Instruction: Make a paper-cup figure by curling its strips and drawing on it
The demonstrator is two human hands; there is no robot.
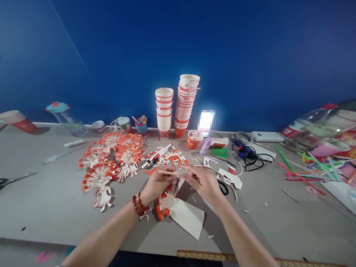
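My left hand, with red beaded bracelets at the wrist, is closed on a thin tan stick held level above the table. The fingers of my right hand pinch near the stick's right end. Just below my hands is a cut-open paper cup, with orange-red curls along its left rim and pale uncurled strips standing up at the top. A white paper piece extends from it to the lower right. Whether the stick touches a strip is hidden by my fingers.
Finished curled cup cut-outs are heaped at the left. Two tall stacks of paper cups stand by the blue wall. Paper scraps, a glue stick, a corded blue tool, scissors and coloured straws lie about.
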